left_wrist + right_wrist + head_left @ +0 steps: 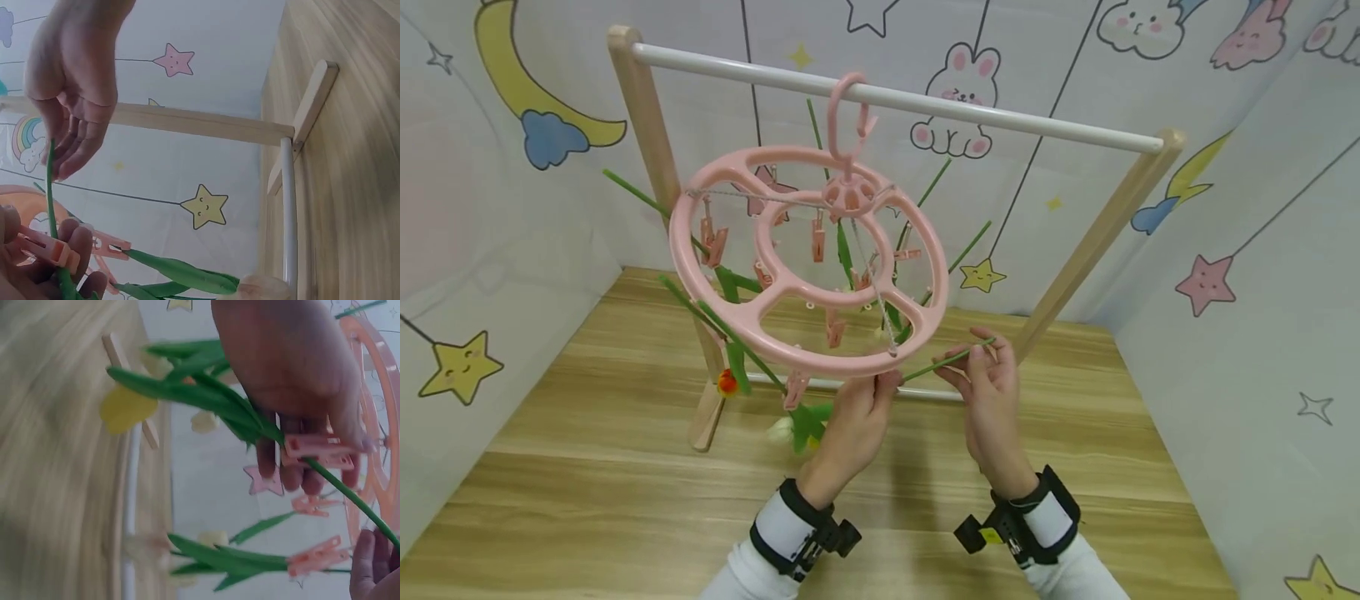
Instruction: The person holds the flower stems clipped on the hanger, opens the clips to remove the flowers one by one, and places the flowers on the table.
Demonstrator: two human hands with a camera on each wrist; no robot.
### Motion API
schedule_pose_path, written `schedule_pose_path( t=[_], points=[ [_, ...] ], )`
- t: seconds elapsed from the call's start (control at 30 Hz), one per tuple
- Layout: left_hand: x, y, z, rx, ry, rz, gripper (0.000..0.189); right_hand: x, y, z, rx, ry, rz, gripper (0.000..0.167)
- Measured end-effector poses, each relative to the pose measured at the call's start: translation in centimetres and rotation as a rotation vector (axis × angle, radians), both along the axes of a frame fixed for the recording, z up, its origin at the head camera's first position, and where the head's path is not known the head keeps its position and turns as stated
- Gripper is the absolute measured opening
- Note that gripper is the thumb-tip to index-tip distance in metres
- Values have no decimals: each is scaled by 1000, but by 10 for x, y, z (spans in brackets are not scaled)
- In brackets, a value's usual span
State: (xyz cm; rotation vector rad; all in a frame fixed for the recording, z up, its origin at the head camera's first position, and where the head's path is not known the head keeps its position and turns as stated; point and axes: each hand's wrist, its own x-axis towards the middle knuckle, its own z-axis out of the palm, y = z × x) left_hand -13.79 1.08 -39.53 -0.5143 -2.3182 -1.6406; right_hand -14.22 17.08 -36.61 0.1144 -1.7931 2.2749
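Note:
A pink round hanger (741, 312) with small clothespins hangs by its hook from a white rod. My left hand (853, 421) is under its front rim and pinches a pink clothespin (319, 447). A yellow tulip (128, 409) hangs head down, its green stem (347, 490) passing through that clothespin. To the right, my right hand (992, 392) pinches the upper end of the same stem between thumb and fingers. Other tulips hang upside down from the hanger, one with a white bloom (781, 431) and one with an orange-red bloom (727, 382).
The hanger's stand has wooden legs (1078, 250), a white top rod (925, 98) and a low white rod (928, 393). It stands on a wood-grain tabletop (625, 517). Pale patterned walls (1247, 167) enclose the back and sides. Several stems stick up through the hanger.

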Motion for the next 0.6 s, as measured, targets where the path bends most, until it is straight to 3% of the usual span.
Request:
schedule_pose_path(
  t=[0.17, 0.27, 0.43, 0.6],
  points=[
    [2, 3, -4, -104, 86, 90, 28, 7, -9, 0, -56, 47, 28, 24],
    [1, 4, -5, -88, 93, 103, 30, 8, -13, -1, -64, 59, 47, 22],
    [-1, 1, -3, 60, 39, 23, 32, 4, -16, -7, -61, 56, 10, 9],
    [-1, -3, -2, 190, -23, -50, 34, 1, -18, -14, 19, 125, -35, 11]
  ],
)
